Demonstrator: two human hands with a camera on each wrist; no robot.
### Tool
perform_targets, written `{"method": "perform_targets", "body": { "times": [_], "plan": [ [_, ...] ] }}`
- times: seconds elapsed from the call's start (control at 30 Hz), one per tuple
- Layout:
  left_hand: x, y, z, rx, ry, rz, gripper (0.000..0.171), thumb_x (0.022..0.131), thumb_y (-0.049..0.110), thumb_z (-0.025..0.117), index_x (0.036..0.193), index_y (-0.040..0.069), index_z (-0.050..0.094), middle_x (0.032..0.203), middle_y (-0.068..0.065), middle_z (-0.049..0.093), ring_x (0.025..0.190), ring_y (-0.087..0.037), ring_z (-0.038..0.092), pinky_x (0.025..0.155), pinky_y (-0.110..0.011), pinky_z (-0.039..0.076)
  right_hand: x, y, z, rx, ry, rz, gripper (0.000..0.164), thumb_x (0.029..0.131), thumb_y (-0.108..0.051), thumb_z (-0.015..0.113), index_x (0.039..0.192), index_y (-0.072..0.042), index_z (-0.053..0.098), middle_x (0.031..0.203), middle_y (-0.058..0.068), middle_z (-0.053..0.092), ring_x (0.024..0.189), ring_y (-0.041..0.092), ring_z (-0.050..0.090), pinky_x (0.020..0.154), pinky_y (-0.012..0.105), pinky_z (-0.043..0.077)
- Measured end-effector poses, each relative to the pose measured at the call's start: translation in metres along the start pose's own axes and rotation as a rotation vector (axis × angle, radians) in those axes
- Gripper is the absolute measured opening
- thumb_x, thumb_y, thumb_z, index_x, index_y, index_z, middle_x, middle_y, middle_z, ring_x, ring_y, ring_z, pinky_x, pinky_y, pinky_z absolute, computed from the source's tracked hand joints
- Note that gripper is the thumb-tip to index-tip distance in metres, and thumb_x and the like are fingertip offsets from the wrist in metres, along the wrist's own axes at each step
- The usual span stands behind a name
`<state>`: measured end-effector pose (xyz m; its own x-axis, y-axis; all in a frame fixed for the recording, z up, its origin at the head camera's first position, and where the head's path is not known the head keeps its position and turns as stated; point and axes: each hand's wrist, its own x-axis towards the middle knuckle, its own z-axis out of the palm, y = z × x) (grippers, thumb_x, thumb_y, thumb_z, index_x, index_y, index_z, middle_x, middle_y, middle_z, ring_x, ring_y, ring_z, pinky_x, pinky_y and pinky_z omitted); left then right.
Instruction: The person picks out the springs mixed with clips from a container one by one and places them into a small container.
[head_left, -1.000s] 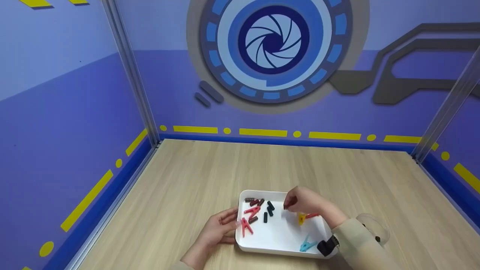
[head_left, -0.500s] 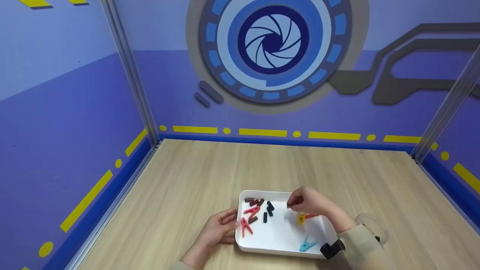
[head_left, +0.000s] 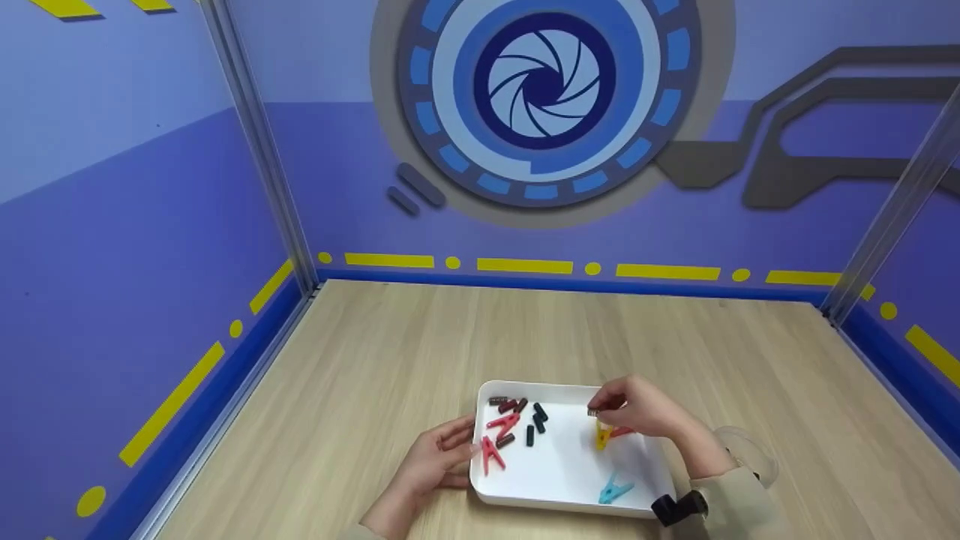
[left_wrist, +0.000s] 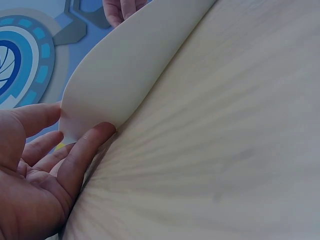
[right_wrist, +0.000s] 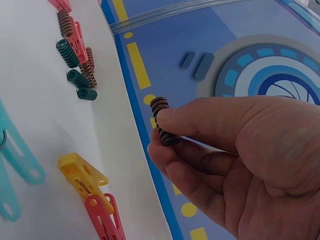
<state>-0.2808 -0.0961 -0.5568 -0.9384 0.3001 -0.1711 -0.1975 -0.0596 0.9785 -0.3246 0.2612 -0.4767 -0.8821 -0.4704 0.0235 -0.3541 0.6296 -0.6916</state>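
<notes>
In the right wrist view my right hand [right_wrist: 220,150] pinches a brown coil spring [right_wrist: 159,104] between thumb and fingers. In the head view it is over the far right part of a white tray [head_left: 555,484]. My left hand [head_left: 433,457] touches the tray's left wall, fingers fairly straight. At the tray's left lie red clothespins [head_left: 491,455], several brown springs [head_left: 506,440] and dark green springs [head_left: 530,435]. Below my right hand are a yellow clothespin [head_left: 602,436] and a red clothespin [right_wrist: 105,220] against it. A light blue clothespin [head_left: 615,492] lies at the near right.
The tray stands near the front of a wooden table [head_left: 390,352]. Blue-purple panels [head_left: 337,172] with metal corner posts [head_left: 262,150] enclose the table at the back and sides.
My right hand has moved to the right over the tray, with the brown spring held in its fingers. My left hand and the things lying in the tray have stayed put.
</notes>
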Motion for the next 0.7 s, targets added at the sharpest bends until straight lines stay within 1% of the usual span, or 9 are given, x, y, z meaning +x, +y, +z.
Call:
{"method": "perform_targets", "body": {
  "times": [0.2, 0.33, 0.5, 0.7],
  "plan": [
    [0.0, 0.001, 0.001, -0.003, 0.009, -0.022, 0.063, 0.097, 0.013, 0.071, 0.154, 0.005, 0.046, 0.154, -0.022, 0.051, 0.106, -0.024, 0.074, 0.069, -0.042, 0.065, -0.01, 0.004, -0.007, 0.025, 0.02, 0.04, 0.012, 0.09, -0.005, 0.075, 0.102, -0.005, 0.078, 0.097, 0.008, 0.076, 0.084, 0.014, 0.062, 0.068, 0.018, 0.055],
    [0.0, 0.002, 0.001, 0.0, 0.015, -0.03, 0.063, 0.097, 0.014, 0.072, 0.154, 0.007, 0.047, 0.153, -0.021, 0.052, 0.106, -0.024, 0.074, 0.069, -0.042, 0.066, -0.016, 0.008, -0.011, 0.006, 0.036, 0.059, 0.012, 0.09, -0.004, 0.074, 0.102, -0.005, 0.078, 0.097, 0.007, 0.076, 0.085, 0.015, 0.063, 0.07, 0.018, 0.054],
    [0.0, 0.002, 0.001, 0.003, 0.017, -0.027, 0.062, 0.096, 0.015, 0.072, 0.153, 0.008, 0.048, 0.153, -0.021, 0.053, 0.106, -0.023, 0.074, 0.068, -0.042, 0.065, -0.023, 0.011, -0.017, -0.006, 0.052, 0.087, 0.013, 0.089, -0.005, 0.076, 0.102, -0.006, 0.078, 0.098, 0.007, 0.076, 0.085, 0.018, 0.062, 0.071, 0.018, 0.054],
    [0.0, 0.0, 0.001, -0.001, 0.01, -0.017, 0.063, 0.097, 0.013, 0.071, 0.154, 0.005, 0.046, 0.154, -0.022, 0.051, 0.105, -0.023, 0.074, 0.068, -0.042, 0.065, -0.035, 0.016, -0.026, 0.012, 0.064, 0.113, 0.014, 0.09, -0.004, 0.074, 0.104, -0.004, 0.078, 0.099, 0.008, 0.076, 0.085, 0.019, 0.061, 0.07, 0.018, 0.053]
  ]
}}
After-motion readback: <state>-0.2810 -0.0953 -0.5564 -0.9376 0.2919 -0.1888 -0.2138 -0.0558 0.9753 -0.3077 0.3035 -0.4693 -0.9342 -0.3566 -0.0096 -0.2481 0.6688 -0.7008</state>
